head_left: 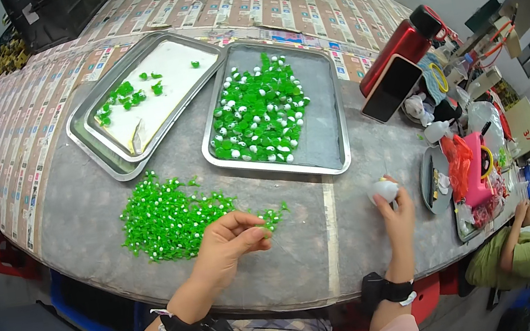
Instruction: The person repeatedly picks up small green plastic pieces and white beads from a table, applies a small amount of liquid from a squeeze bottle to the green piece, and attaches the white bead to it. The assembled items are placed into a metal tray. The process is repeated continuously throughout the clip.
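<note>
My left hand [228,244] is closed in a pinch over the near edge of the table. What its fingertips hold, if anything, is too small to make out. Just beyond it lies a loose pile of small green plastic pieces [168,218] with white dots, and a few stray ones [273,216] sit by the fingertips. To the right, my right hand [395,210] grips a small rounded white bottle [384,191] between thumb and fingers, above the tabletop. A metal tray [330,164] farther off carries many green pieces with white round parts [259,113].
Two stacked trays [92,148] at the far left hold a white sheet and several green clusters. At the right stand a red flask [394,52], a phone [391,88], a grey dish [435,196] and a pink holder [474,175]. Another person [518,255] sits at the lower right.
</note>
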The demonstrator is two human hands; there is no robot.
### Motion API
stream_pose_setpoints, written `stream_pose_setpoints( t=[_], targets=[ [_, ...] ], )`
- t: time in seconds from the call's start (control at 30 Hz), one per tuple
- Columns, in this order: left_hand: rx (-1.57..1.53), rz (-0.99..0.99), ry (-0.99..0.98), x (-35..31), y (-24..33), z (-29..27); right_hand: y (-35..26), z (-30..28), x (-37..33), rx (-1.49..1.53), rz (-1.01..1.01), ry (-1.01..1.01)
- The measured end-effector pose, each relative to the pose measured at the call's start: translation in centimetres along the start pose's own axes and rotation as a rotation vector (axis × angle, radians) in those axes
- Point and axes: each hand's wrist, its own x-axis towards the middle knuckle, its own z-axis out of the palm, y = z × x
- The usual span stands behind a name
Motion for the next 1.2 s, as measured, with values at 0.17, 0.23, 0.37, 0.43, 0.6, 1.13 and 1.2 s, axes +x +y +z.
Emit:
stream_pose_setpoints(
  t=[0.17,0.23,0.37,0.43,0.6,1.13,1.2],
  targets=[
    [-0.094,-0.119,0.032,0.7,0.5,0.4,-6.4,1.9,-1.4,0.392,0.009,0.028],
    [-0.146,-0.141,0.018,1.0,0.6,0.1,-8.6,2.4,-1.8,0.372,-0.011,-0.057],
    [-0.235,-0.144,-0.032,1.5,0.3,-0.4,-9.7,4.3,-2.5,0.348,-0.234,0.109],
    [-0.260,-0.149,-0.031,1.5,0.2,-0.8,-12.3,6.1,-2.7,0.454,-0.225,0.180],
    [-0.280,-0.166,-0.044,1.4,0.1,-1.2,-13.6,8.3,-3.1,0.492,-0.325,0.172],
    [-0.304,-0.175,-0.088,1.5,-0.1,-1.1,-13.5,10.0,-3.6,0.350,-0.472,0.173],
    [-0.300,-0.178,-0.088,1.5,-0.1,-1.1,-13.2,9.7,-3.7,0.371,-0.464,0.145]
  ],
)
